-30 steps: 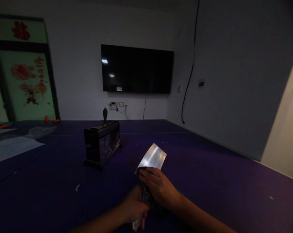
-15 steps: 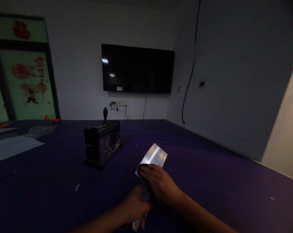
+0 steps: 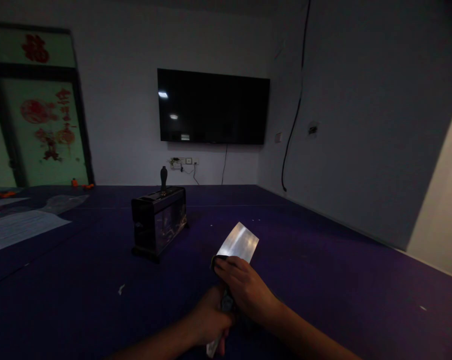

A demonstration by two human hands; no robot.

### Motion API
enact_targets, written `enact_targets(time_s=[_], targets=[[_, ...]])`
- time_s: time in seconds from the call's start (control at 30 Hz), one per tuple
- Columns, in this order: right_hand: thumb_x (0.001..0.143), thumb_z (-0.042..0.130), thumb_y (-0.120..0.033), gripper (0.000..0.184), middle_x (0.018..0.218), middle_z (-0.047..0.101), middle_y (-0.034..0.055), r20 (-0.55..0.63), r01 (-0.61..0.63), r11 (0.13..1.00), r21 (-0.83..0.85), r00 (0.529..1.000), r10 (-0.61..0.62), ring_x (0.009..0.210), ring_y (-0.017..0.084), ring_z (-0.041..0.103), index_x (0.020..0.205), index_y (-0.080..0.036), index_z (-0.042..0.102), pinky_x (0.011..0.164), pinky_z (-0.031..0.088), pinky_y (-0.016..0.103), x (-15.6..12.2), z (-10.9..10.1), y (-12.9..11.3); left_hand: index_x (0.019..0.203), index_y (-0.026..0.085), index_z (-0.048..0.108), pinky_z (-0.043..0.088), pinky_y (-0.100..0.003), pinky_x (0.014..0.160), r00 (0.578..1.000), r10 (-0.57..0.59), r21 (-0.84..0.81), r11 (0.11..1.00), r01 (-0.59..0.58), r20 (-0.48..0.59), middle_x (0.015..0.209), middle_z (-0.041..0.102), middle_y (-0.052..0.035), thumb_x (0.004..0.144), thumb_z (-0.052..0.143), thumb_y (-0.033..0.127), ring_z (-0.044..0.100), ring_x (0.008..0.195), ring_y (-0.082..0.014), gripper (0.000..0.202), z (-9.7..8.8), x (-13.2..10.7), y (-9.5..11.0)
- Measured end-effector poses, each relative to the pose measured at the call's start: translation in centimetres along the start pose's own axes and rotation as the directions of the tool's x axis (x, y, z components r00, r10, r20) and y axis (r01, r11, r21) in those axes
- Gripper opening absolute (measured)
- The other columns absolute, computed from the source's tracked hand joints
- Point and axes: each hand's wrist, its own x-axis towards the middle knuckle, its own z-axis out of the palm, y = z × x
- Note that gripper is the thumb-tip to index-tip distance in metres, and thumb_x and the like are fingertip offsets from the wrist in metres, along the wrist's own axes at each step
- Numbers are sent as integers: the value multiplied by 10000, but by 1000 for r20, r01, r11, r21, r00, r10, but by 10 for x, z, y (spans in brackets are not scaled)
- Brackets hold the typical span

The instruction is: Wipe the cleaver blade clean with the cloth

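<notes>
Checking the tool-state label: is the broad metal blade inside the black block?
No, the broad metal blade juts out beyond the right hand, apart from the black block.

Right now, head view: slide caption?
Left hand grips a cleaver, right hand holds something dark against it; black knife block on purple table.

knife block (image 3: 159, 222) stands left of the cleaver (image 3: 239, 242); paper (image 3: 21, 230) farther left
</notes>
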Motion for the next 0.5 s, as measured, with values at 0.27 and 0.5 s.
enact_targets(time_s=[0.27,0.5], targets=[[864,329,-125,341,1170,540,111,14,62,998,-1,998,-62,1065,204,444,1156,-95,504,885,435,344,2,-1,-5,846,95,518,332,-193,267,999,12,-54,998,-10,47,440,458,63,602,510,111,404,267,-87,245,1,4,-2],[852,342,-115,351,1194,525,86,29,45,999,11,999,-45,1069,193,443,1169,-120,493,890,431,333,1,-2,0,760,113,512,313,-156,288,999,38,17,999,-38,15,402,406,85,570,473,64,383,279,-62,200,1,-2,5]])
